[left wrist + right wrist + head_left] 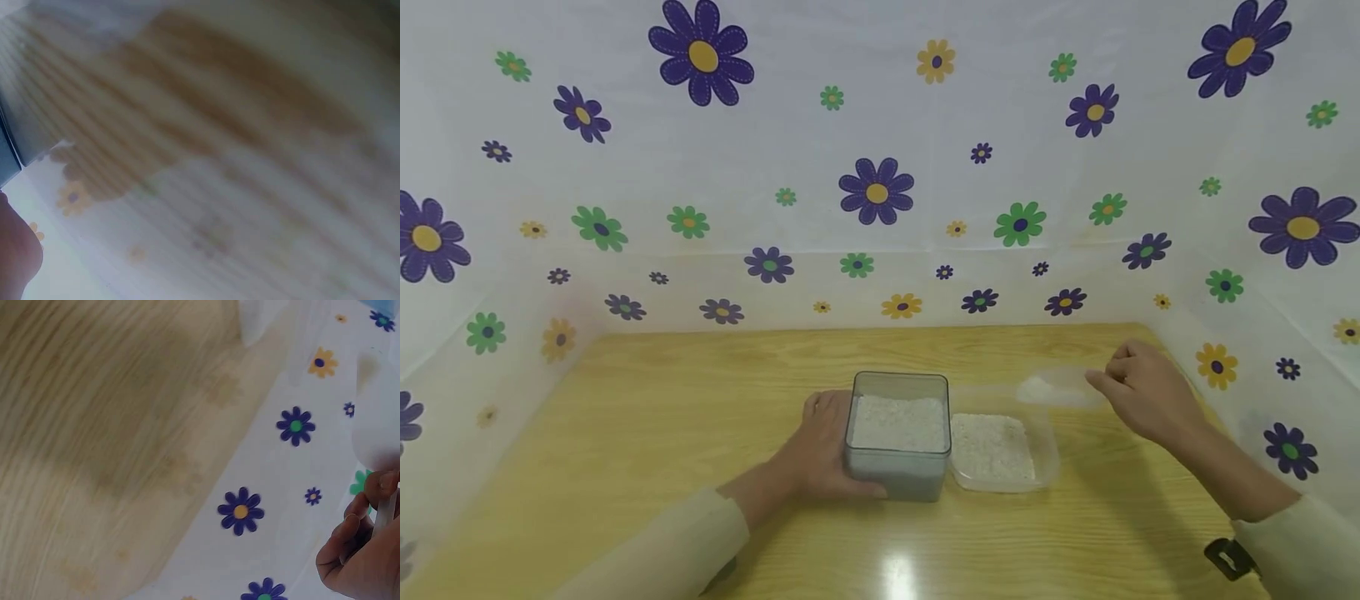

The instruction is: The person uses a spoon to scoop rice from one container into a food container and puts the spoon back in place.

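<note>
A square, see-through grey container stands on the table, filled well up with white, rice-like grains. My left hand grips its left side, thumb across the front and fingers behind. In the left wrist view only part of that hand and a corner of the container show. My right hand pinches the handle of a clear plastic scoop, raised at the right with a small white heap in its bowl. Under the scoop sits a low clear tub holding a flatter layer of the same grains.
The wood-grain table carries both containers side by side. A white cloth with purple, green and yellow flowers walls off the back and both sides. A dark buckle or strap hangs by the right sleeve.
</note>
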Demonstrator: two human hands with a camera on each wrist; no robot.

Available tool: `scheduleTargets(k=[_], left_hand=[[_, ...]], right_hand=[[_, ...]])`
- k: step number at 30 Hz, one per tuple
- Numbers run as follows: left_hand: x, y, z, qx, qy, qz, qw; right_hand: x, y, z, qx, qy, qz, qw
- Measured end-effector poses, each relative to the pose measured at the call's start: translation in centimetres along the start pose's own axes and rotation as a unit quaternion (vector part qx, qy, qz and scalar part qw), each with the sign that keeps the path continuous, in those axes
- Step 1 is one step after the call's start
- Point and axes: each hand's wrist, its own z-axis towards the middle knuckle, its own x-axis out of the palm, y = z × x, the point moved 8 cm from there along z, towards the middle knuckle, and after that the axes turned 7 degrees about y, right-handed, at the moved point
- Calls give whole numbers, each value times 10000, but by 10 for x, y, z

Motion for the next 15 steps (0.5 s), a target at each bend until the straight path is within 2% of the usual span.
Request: scheduleTargets(k=[8, 15], left_hand=[[0, 2, 0, -16, -12, 4, 10000], [2, 1, 0, 95, -73, 9, 9999]], right_hand=[[3, -9, -3, -120, -10, -639, 9979], [3, -6, -5, -258, -102, -874, 9958]])
